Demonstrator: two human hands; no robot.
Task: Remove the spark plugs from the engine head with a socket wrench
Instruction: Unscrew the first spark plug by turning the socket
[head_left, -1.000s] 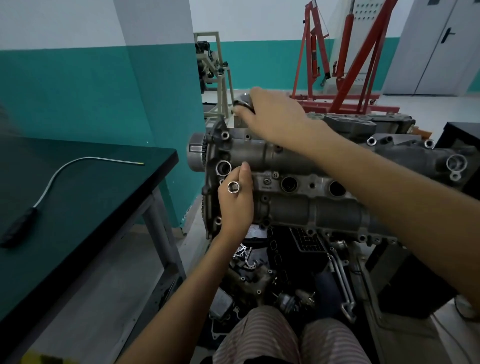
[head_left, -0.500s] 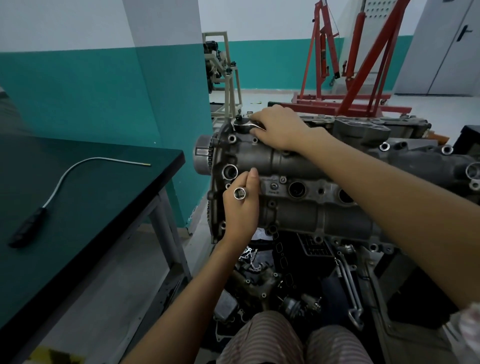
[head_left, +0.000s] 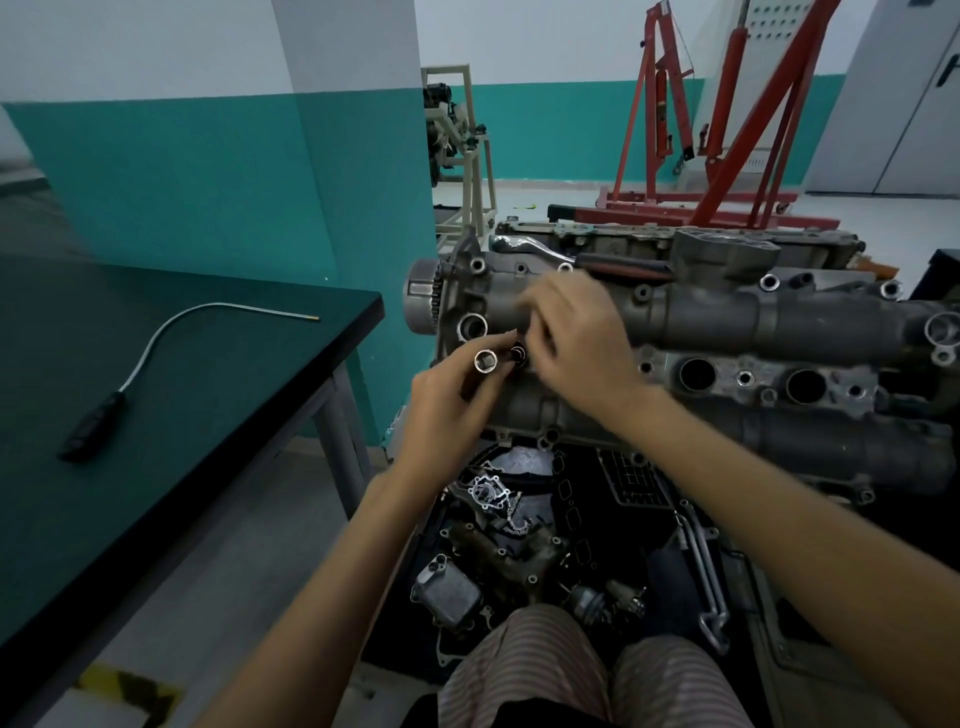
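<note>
**Both hands meet at the left end of the engine head**

Head view: The engine head (head_left: 727, 332) lies across the picture from the centre to 3 o'clock, with its round plug wells open toward the camera. The left hand (head_left: 447, 400) comes from 6 o'clock and grips a shiny socket (head_left: 485, 361), with the open end of the socket turned to the camera. The right hand (head_left: 576, 343) comes from 4 o'clock and is just beside the left one, at its 2 o'clock. Its fingers are curled near a small dark round part (head_left: 518, 355), but the hand is blurred, so I cannot tell if it really holds this part. The ratchet wrench (head_left: 530, 245) lies on the top edge of the engine head, at 12 o'clock from the hands, and no hand touches it. On the dark green table (head_left: 156, 441) at 9 o'clock lies a flexible pick-up tool (head_left: 171, 332) with a black handle. Loose engine parts (head_left: 498, 530) lie on the floor under the head, at 6 o'clock.
</note>
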